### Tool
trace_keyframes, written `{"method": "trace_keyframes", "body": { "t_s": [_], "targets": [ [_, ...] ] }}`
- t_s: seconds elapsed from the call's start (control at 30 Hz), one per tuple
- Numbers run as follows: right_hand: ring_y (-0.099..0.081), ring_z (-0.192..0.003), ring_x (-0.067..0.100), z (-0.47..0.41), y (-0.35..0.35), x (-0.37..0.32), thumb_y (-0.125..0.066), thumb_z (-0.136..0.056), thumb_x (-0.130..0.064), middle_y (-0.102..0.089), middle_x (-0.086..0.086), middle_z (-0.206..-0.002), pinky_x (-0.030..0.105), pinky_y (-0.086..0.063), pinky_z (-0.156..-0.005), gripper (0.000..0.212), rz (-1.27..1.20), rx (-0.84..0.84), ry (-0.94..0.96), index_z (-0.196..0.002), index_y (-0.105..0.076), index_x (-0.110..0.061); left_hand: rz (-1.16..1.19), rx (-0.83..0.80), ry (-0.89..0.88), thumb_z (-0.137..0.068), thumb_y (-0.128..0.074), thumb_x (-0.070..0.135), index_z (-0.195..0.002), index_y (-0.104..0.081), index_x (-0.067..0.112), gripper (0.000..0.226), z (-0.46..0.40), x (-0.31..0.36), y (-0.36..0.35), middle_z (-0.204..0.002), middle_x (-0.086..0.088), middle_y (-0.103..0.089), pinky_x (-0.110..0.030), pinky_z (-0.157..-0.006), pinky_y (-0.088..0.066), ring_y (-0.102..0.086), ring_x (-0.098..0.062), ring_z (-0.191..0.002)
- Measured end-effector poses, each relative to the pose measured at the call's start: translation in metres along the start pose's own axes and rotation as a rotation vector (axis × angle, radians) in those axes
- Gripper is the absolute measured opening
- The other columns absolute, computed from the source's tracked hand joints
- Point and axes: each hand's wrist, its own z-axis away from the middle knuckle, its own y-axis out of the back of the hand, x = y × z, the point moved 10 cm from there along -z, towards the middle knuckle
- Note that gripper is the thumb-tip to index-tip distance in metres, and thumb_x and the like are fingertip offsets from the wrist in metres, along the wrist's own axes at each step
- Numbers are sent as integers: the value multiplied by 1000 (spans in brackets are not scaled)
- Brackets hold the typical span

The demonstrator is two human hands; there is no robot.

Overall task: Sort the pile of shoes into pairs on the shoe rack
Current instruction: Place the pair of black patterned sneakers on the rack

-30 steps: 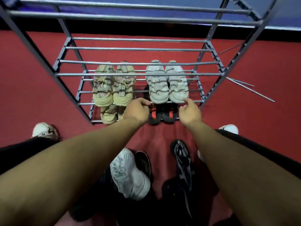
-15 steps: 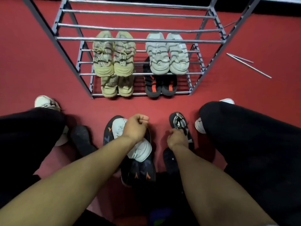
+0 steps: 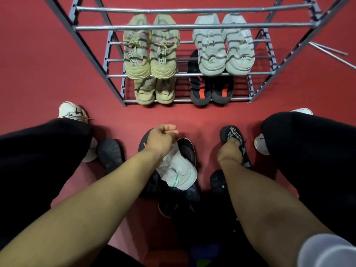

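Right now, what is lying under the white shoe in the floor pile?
The white shoe lies on dark shoes with orange marks; a dark sole shows at its far edge. The left hand covers its near end. How many shoes lie beneath cannot be told.

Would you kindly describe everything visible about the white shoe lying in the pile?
The white shoe lies on the dark shoes of the pile on the red floor. Its upper looks smooth, with a small green mark. The left hand covers its far end, fingers curled; whether it grips the shoe is hidden.
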Motion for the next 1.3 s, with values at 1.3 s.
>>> {"method": "trace_keyframes", "body": {
  "t_s": [1.3],
  "targets": [
    [-64, -105, 33, 157, -18, -59, -58, -88, -49, -65, 15, -117, 40, -57, -79, 54, -201, -543, 174, -120, -61, -6, 231, -154, 398, -76, -46, 23, -68, -55, 15, 14, 93, 39, 105, -66, -3, -57, -27, -71, -46, -54, -16, -63]
  ]
}}
